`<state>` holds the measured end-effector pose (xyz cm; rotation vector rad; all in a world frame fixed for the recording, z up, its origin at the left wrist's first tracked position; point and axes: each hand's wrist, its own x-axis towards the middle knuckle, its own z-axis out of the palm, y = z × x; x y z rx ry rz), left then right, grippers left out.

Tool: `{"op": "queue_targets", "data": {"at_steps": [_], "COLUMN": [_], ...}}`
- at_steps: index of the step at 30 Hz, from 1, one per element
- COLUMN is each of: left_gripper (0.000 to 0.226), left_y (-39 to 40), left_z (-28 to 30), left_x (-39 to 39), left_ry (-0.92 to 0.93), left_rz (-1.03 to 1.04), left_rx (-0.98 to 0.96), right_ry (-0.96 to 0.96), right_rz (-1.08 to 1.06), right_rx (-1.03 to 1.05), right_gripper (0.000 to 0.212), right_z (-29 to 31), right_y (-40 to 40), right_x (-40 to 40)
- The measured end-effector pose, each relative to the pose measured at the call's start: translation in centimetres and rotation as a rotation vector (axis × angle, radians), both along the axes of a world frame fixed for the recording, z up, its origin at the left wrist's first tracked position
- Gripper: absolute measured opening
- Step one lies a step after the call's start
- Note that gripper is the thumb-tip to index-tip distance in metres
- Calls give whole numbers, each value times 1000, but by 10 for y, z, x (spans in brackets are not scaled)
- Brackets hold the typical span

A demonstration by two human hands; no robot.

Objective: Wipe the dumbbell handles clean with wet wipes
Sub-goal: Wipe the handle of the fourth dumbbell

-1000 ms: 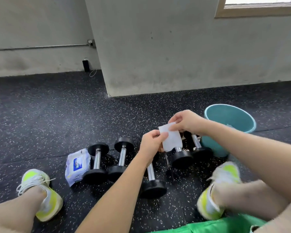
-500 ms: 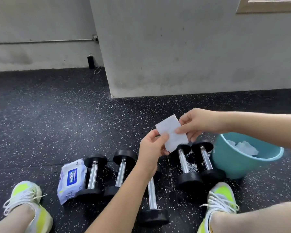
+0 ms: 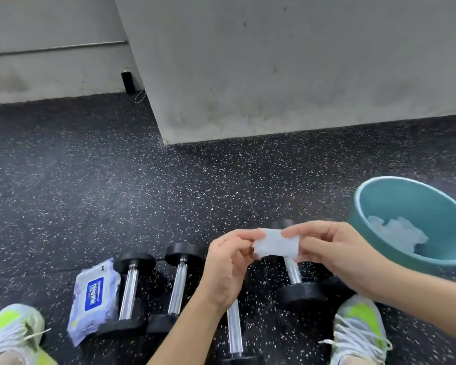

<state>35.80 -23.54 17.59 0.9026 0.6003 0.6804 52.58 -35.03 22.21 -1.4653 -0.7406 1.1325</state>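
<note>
Both hands meet at centre-right of the frame, above the row of dumbbells. The left hand pinches the left edge of a white wet wipe between thumb and curled fingers. The right hand pinches the right edge of the same wipe in like manner. The wipe is stretched flat between the two hands, clear of the floor.

Below the hands, small dumbbells with black ends and bright metal handles lie on the speckled black floor. The leftmost dumbbell and the second dumbbell lie side by side in the lower left-centre. A third dumbbell lies partly under the left forearm at the bottom centre. A fourth dumbbell lies under the wipe, with its near end visible beneath the right hand.

A pack of wet wipes lies touching the left side of the leftmost dumbbell. A teal bucket stands at the right edge of the frame and holds crumpled white wipes. A shoe shows at the lower left, another shoe at the lower right. A grey wall fills the upper frame.
</note>
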Motion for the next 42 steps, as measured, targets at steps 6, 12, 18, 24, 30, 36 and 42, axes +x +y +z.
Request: {"op": "queue_targets", "data": {"at_steps": [6,12,18,24,30,36,42], "left_gripper": [26,62,44,27,21,25,29], "left_y": [-22,-34,-15,-16,-7,18,60], "left_z": [-71,-143,-177,-205,-216,-210,-211], "left_x": [-7,-13,-16,-14,-8,9,14], "left_ry": [720,1169,1175,862,889,938,1047], "left_rz": [501,367,75,59,66,26,33], "left_rx": [152,105,-58,-376,-355,-145,-64], "right_ry": [-4,-16,-39,-66,-41,-30,-75], "right_rz": [-100,-61,-25,2,-8,2,12], "right_rx": [-11,-56,-105,-183,-206,-262,-306], "right_gripper": [34,35,53,56,55,48,49], "right_z": [-13,-20,-22,-31,-38,-40,-39], "right_y": [-19,-24,-24,-22,-19,-19,-25], "right_x": [2,3,-4,-6,-12,-14,-9]}}
